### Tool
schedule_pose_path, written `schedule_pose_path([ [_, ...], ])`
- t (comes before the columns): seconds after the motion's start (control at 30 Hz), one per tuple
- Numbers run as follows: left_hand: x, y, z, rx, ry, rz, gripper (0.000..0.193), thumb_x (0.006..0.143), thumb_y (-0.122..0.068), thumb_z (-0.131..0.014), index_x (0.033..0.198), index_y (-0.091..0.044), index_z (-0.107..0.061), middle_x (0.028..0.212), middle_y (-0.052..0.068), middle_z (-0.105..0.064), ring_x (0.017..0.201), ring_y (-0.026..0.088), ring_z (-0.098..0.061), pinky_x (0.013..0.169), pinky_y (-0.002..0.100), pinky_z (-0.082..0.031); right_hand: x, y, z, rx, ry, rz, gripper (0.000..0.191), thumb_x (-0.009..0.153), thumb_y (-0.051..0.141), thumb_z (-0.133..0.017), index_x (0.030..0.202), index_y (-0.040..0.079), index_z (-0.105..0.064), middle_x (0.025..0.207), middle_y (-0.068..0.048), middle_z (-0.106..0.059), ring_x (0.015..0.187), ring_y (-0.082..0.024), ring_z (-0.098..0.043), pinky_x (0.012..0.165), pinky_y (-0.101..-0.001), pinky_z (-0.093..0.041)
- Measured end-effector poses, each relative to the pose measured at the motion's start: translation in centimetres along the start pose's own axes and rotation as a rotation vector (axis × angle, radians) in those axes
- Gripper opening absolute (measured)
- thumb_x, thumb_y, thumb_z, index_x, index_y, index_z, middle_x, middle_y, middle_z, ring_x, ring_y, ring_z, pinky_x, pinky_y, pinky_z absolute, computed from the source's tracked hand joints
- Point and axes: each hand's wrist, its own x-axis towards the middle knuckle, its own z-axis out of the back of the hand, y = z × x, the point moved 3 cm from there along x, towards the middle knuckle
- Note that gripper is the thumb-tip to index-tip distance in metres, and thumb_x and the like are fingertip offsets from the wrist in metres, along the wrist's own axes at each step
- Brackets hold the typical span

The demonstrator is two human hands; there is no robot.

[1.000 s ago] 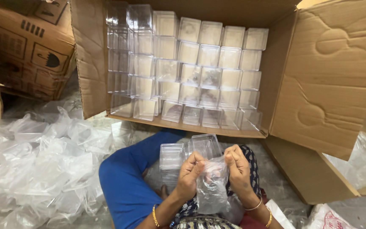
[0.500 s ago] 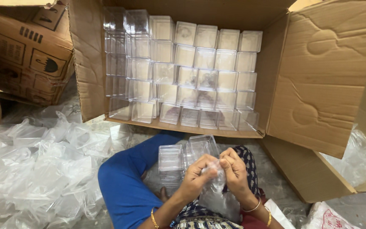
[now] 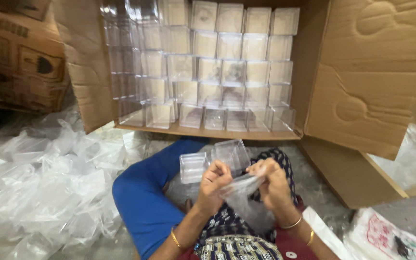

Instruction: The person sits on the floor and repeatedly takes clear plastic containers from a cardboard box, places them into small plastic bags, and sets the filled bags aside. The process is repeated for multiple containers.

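Left hand (image 3: 213, 185) and right hand (image 3: 273, 185), both pinched shut on the thin clear plastic bag (image 3: 244, 197), have pulled its mouth wider than a second ago. Small clear square plastic boxes (image 3: 213, 161) sit at 11 o'clock on the lap; stacked clear boxes (image 3: 217, 62) fill the open cardboard carton (image 3: 371, 82) at 12.

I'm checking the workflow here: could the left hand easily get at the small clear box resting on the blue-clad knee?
Probably yes: the small clear box sits uncovered just beside the left hand, though both hands are busy with a clear plastic bag.
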Motion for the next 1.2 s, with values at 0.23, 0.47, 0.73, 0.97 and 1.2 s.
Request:
schedule_pose_path([
  [0.23, -2.4, -1.3, 1.5, 0.627, -0.098, -0.112, 0.038, 0.087, 0.011, -0.063, 0.120, -0.004, -0.051, 0.098, 0.002, -0.044, 0.086, 0.009, -0.045, 0.074, 0.022, -0.042, -0.8, 0.3, 4.6, -0.018, 0.076, -0.035, 0.013, 0.089, 0.008, -0.064, 0.083, 0.006, -0.053, 0.083, -0.007, -0.056, 0.071, -0.017, -0.056, 0.065, -0.0307, -0.046],
  [0.47, -2.8, 0.3, 2.2, 1.322, -0.453, -0.356, 0.049, 0.088, 0.008, -0.056, 0.136, 0.003, -0.044, 0.114, 0.017, -0.050, 0.102, 0.025, -0.056, 0.087, 0.035, -0.052, -0.6, -4.8, 3.8, -0.455, -0.154, 0.267, 0.016, 0.096, -0.008, -0.060, 0.102, 0.004, -0.052, 0.104, -0.005, -0.061, 0.078, -0.005, -0.053, 0.068, -0.0196, -0.046],
  [0.73, -0.7, 2.1, 4.8, 1.421, -0.401, -0.179, 0.014, 0.104, -0.002, -0.050, 0.115, 0.000, -0.059, 0.109, 0.015, -0.060, 0.098, 0.025, -0.063, 0.086, 0.035, -0.053, 0.4, -6.5, 5.5, -0.525, -0.334, -0.006, 0.005, 0.106, -0.002, -0.060, 0.104, 0.001, -0.064, 0.099, -0.008, -0.063, 0.079, -0.008, -0.056, 0.070, -0.0205, -0.048],
  [0.97, -3.0, 0.1, -1.5, 1.085, -0.237, -0.336, 0.006, 0.107, -0.008, -0.060, 0.104, -0.003, -0.059, 0.090, 0.005, -0.057, 0.076, 0.015, -0.056, 0.070, 0.030, -0.048, 0.1, 0.2, 2.5, -0.291, 0.017, 0.092, 0.030, 0.099, 0.021, -0.060, 0.128, 0.015, -0.055, 0.123, -0.003, -0.060, 0.113, -0.010, -0.057, 0.102, -0.0263, -0.049],
  [1.2, -1.0, -4.4, -3.9, 0.856, -0.086, -0.511, 0.019, 0.109, -0.016, -0.056, 0.124, -0.006, -0.054, 0.122, 0.015, -0.055, 0.113, 0.022, -0.055, 0.095, 0.034, -0.046, 0.5, 2.4, 2.1, -0.558, 0.061, -0.025, 0.040, 0.109, 0.039, -0.055, 0.116, 0.001, -0.064, 0.112, -0.005, -0.065, 0.106, -0.014, -0.060, 0.094, -0.0269, -0.050],
])
